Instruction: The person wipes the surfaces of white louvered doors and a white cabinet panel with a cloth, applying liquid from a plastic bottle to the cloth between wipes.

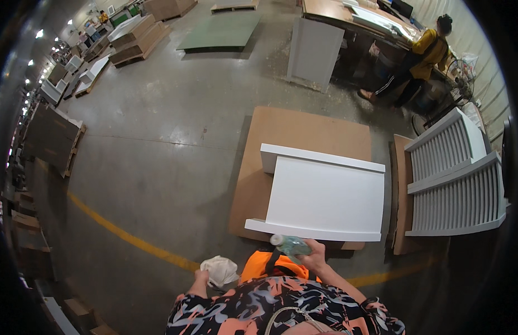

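In front of my body, my right hand point(313, 258) is closed around a clear greenish plastic bottle point(293, 246) with a white cap. The bottle is tilted, cap toward the left, close to the near edge of a white furniture piece point(328, 193). That piece has a flat panel with raised boards along its far and near sides. Lower left, my left hand point(200, 277) grips a crumpled white cloth point(220, 270). Orange fabric point(264, 264) shows between my two hands.
The white piece lies on a brown cardboard sheet point(309, 125). Two white slatted panels point(457, 192) stand on the right. A person in a yellow top point(432, 53) is at a workbench point(326, 10), far right, near a fan point(459, 81). A yellow line point(122, 231) crosses the floor.
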Demonstrator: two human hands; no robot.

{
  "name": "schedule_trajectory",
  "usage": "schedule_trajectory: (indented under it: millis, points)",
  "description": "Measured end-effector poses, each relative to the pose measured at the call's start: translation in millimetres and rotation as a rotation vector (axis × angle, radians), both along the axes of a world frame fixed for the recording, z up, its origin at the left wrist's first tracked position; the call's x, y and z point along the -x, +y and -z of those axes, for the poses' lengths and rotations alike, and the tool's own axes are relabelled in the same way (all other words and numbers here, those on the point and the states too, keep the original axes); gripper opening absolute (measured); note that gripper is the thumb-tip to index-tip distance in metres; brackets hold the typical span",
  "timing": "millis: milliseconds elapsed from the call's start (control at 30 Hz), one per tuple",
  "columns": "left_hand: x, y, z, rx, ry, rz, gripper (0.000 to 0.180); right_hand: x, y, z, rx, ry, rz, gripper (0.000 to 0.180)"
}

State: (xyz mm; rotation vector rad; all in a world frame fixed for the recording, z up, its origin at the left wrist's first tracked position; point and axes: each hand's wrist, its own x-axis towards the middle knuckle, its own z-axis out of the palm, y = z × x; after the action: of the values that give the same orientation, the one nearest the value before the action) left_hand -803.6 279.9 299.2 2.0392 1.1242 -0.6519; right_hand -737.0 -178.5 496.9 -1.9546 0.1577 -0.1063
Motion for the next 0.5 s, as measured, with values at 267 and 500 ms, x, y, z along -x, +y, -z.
schedule_trajectory:
  millis: [267, 500]
  points:
    - [252.8, -1.2, -53.2, 0.019, 0.054, -0.483, 0.031, 15.2, 37.4, -9.8, 0.153, -0.003, -0.36, 0.038]
    - [353.1, -4.0, -79.1, 0.019, -0.01, -0.794, 0.035, 60.5, 108.8, -14.2, -0.184, 0.4, -0.212, 0.033]
